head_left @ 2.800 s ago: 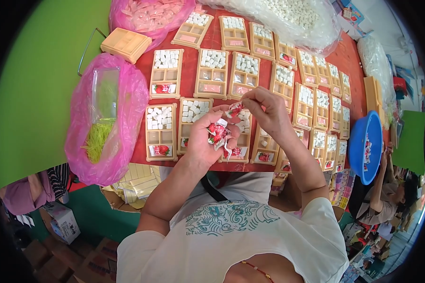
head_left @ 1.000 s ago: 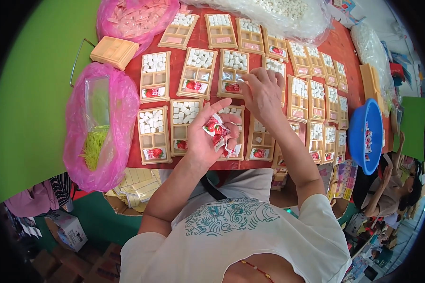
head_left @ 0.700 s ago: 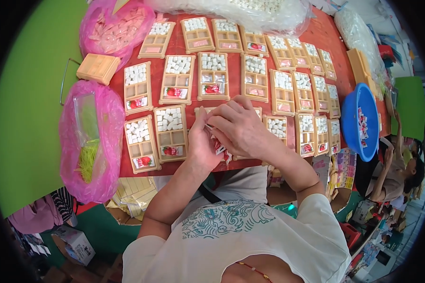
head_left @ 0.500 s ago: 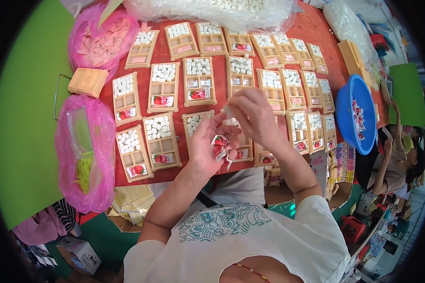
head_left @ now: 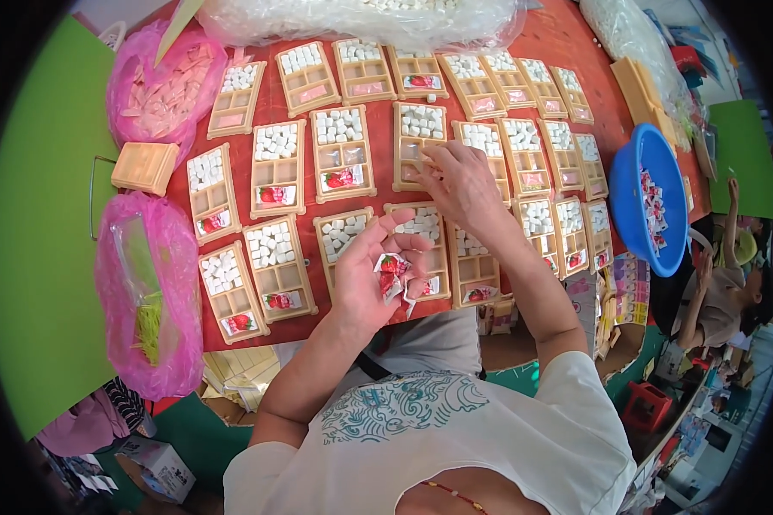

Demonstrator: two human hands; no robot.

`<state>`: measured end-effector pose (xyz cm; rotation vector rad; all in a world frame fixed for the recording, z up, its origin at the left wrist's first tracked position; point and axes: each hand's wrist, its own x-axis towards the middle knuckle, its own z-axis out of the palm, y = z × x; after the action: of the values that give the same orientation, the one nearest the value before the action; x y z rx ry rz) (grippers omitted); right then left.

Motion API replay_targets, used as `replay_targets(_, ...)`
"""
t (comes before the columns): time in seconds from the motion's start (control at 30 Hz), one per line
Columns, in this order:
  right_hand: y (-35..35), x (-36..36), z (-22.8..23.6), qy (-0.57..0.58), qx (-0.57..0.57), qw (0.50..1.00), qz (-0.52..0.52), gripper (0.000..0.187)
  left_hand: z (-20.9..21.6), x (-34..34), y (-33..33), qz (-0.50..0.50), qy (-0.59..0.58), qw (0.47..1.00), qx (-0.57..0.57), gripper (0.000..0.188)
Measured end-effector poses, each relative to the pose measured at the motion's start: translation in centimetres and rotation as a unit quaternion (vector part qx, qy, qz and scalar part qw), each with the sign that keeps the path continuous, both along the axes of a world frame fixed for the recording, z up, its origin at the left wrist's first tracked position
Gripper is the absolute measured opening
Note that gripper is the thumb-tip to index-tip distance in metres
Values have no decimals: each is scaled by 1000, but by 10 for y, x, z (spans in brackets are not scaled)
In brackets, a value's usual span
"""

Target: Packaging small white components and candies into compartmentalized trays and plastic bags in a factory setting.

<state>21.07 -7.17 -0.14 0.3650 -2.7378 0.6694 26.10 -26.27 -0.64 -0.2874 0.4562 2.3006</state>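
Away from the left palm and out over the rows, the right hand [head_left: 465, 184] had moved since the earlier frame; its fingers, bent and close together, reached into the lower part of a cream tray [head_left: 397, 148]. Whether they gripped anything could not be told. The left hand [head_left: 361, 279] was cupped palm-up, fingers half curled round a few red-and-white packets [head_left: 392, 266], nearer the body above the front trays. More such packets sat in a blue basin [head_left: 624, 202] at the right of the red surface [head_left: 567, 41]. White pieces [head_left: 421, 120] filled the tray's upper compartment, just beyond the right fingertips.

A packet could have slid from the left palm, since the grip was loose and some stuck out past the fingers. A brush of the right wrist could also have nudged the closely set trays askew.
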Motion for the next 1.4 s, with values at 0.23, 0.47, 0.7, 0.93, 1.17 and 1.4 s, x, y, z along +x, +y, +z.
replay_targets(0.23, 6, 5, -12, 47, 98, 994, 25, 14, -3, -1, -4, 13, -13, 1000, 12, 35)
replay_targets(0.47, -1, 4, -16, 96, 127, 985, 68, 16, -1, 2, -8, 20, -16, 1000, 18, 33)
replay_targets(0.7, -3, 23, 26, 0, -15, 997, 78, 23, 2, -10, 0, 37, -83, 996, 12, 29)
replay_targets(0.93, -19, 68, 69, -39, 4, 980, 196, 27, 31, -11, 29, 63, -90, 991, -83, 24)
replay_targets(1.17, 18, 65, 47, -7, -158, 985, 64, 6, 21, 4, 50, -18, -19, 1000, -16, 23)
replay_targets(1.4, 67, 61, 28, -50, -262, 964, 3, 6, 12, 0, 74, -56, 51, 994, -83, 22)
